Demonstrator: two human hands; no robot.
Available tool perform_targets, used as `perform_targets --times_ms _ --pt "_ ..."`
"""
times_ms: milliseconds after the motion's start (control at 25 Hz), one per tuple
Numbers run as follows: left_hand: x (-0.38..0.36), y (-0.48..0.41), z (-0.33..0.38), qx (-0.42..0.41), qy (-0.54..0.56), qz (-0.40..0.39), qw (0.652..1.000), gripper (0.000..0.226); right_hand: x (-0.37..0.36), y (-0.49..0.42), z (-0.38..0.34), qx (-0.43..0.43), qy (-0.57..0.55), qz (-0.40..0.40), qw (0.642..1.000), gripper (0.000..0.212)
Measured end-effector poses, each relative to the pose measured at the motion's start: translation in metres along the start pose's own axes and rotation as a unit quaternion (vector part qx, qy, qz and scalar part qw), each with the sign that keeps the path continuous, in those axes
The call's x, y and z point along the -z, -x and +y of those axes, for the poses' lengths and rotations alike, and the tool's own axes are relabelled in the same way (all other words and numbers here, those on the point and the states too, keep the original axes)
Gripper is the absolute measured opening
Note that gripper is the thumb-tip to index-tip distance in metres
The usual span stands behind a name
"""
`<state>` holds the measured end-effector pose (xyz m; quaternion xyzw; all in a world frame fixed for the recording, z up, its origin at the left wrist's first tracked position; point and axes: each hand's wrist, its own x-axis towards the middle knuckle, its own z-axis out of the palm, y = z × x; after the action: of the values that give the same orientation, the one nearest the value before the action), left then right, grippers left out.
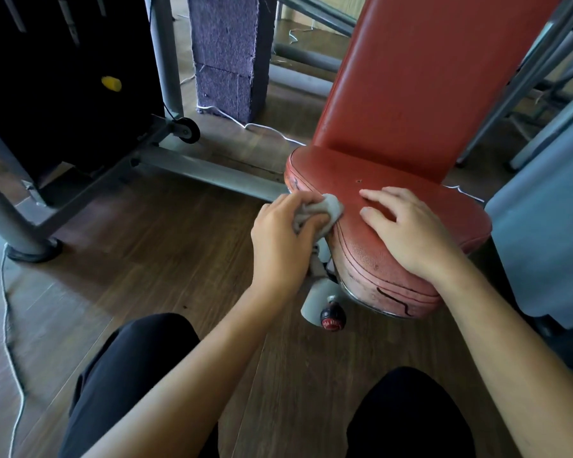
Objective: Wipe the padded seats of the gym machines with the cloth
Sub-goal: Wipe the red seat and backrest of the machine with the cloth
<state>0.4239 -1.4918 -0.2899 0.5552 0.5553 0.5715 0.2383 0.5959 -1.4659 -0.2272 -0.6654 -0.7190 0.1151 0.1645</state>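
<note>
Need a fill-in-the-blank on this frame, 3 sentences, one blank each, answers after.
1. The cloth is held in the ____ hand.
2. The right hand rests flat and empty on the ____ padded seat.
3. The cloth touches the seat at its ____ edge, as the camera sees it.

Missing words: left; red; left

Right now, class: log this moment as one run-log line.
left hand: pressing cloth on red seat left edge | right hand: flat on seat, bracing | backrest: untouched
</note>
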Motion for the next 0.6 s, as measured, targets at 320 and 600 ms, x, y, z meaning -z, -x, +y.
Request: perform_targets --times_ms 320,600 --pt "-0.003 -0.017 -0.012 -0.011 -0.018 0.014 1.0 0.021 0.005 0.001 -0.005 0.008 0.016 -0.02 1.0 0.041" --pt "-0.003 -0.018 -0.03 -0.011 0.017 0.022 1.0 0.026 -0.005 -0.072 -0.018 0.04 0.039 -0.077 0.995 0.038"
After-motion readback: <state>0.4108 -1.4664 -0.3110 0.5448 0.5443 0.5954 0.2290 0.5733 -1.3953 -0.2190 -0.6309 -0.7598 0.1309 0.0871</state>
